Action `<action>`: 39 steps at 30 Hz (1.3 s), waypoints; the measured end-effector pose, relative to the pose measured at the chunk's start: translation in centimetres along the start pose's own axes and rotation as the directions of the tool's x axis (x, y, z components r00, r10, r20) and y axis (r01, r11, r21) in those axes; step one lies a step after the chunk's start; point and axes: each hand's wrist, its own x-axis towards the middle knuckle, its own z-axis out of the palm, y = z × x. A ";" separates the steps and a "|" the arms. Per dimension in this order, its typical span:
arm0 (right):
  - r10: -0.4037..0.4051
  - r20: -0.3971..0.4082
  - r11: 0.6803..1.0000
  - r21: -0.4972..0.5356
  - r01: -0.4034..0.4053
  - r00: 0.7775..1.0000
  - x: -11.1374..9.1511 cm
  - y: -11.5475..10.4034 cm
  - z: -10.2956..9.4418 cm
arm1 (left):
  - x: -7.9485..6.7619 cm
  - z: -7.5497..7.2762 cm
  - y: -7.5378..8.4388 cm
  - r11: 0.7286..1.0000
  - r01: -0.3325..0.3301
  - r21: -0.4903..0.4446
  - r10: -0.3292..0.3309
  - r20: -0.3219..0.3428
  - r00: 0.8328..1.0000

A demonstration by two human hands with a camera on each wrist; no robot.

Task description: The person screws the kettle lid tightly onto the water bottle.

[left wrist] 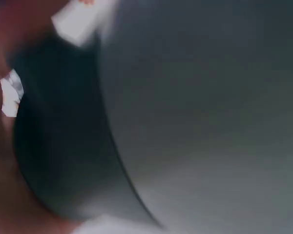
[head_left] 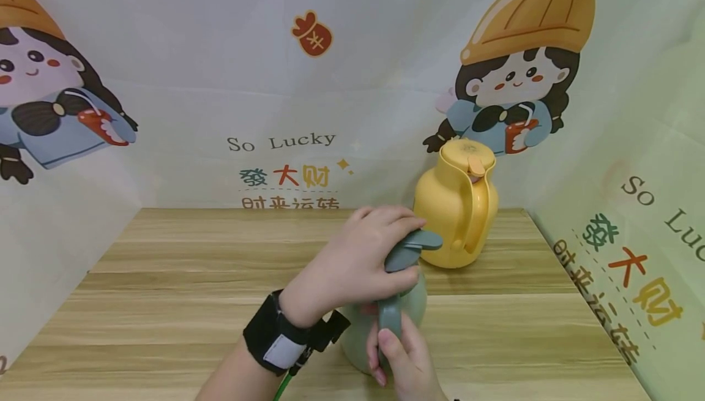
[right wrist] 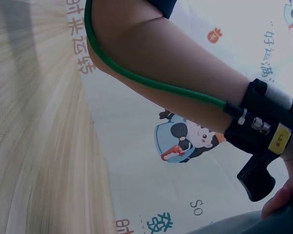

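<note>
A grey-green thermos jug (head_left: 358, 340) stands near the front of the table, handle facing me. From above, my left hand (head_left: 352, 260) grips its blue-grey lid (head_left: 404, 257), with the thumb on the near side and the fingers over the far side. My right hand (head_left: 410, 358) holds the jug's handle (head_left: 390, 318), its thumb lying along it. Dark lid and jug surfaces (left wrist: 200, 117) fill most of the left wrist view, blurred and very close. In the right wrist view, the jug's edge (right wrist: 254, 224) and a few fingertips (right wrist: 278, 202) show at the bottom right.
Behind the jug to the right stands a yellow thermos jug (head_left: 448, 217) with its lid on. The wooden table (head_left: 220, 254) meets printed cloth walls (head_left: 193, 82) at the back and sides. A green cable (right wrist: 151, 83) runs along the left forearm to its wrist strap.
</note>
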 end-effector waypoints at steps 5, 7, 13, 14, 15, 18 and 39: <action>0.003 -0.008 1.000 0.003 -0.003 1.000 0.1 -0.1 0.0 | 0.2 0.5 2.3 0.979 0.159 0.124 -0.145 -0.118 0.982; 0.005 -0.017 1.000 0.007 -0.004 1.000 0.1 -0.1 0.0 | 0.5 0.7 2.9 0.965 0.211 0.154 -0.192 -0.132 0.973; -0.012 -0.019 1.000 0.007 0.012 1.000 0.1 0.0 0.0 | 1.1 1.2 3.6 0.949 0.240 0.205 -0.218 -0.123 0.968; -0.013 -0.018 1.000 0.009 0.014 1.000 0.1 0.0 0.0 | 1.1 1.4 3.6 0.947 0.238 0.217 -0.214 -0.126 0.969; -0.016 -0.017 1.000 0.009 0.016 1.000 0.1 0.0 0.0 | 1.1 1.5 3.6 0.945 0.236 0.227 -0.210 -0.131 0.969; -0.019 -0.013 1.000 0.014 0.019 1.000 0.1 0.1 0.0 | 1.1 1.9 3.4 0.939 0.240 0.247 -0.205 -0.160 0.966; 0.006 0.001 1.000 0.022 -0.006 1.000 0.0 0.0 0.0 | 0.9 2.6 1.8 0.994 0.087 0.062 -0.060 -0.348 0.935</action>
